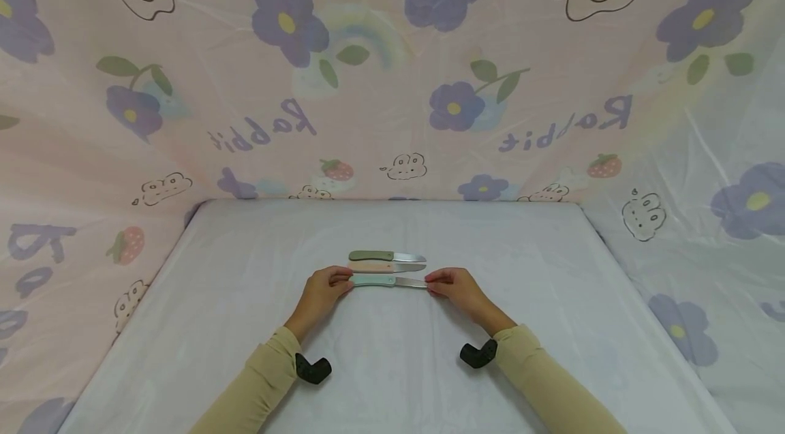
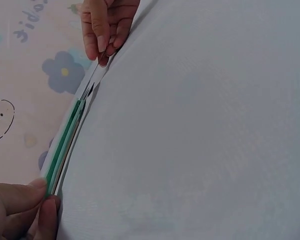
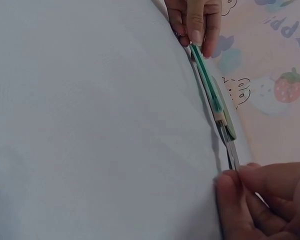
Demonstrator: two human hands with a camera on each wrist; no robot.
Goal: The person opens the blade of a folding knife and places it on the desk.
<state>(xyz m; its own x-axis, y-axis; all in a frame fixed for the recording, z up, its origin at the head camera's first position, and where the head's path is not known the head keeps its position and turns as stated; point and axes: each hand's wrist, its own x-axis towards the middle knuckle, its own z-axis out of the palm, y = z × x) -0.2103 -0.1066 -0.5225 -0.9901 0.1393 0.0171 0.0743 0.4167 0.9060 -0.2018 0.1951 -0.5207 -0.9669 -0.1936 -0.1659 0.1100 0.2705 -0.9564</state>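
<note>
A mint-handled knife (image 1: 374, 280) lies level between my two hands, blade toward the right. My left hand (image 1: 325, 292) pinches the end of its handle between thumb and fingers. At the other end, the fingers of my right hand (image 1: 456, 289) pinch the tip of the blade. Just beyond it, a pink-handled knife (image 1: 371, 268) and an olive-green-handled knife (image 1: 371, 255) lie side by side, their blades also pointing right. In the left wrist view the mint handle (image 2: 65, 145) shows edge-on, with a dark green slot along it.
A white cloth (image 1: 392, 366) covers the table under the knives. Patterned fabric (image 1: 380, 93) with flowers and rabbits rises behind the table and along both sides. A black wrist device (image 1: 313, 369) sits by the left sleeve, another black device (image 1: 478, 354) by the right.
</note>
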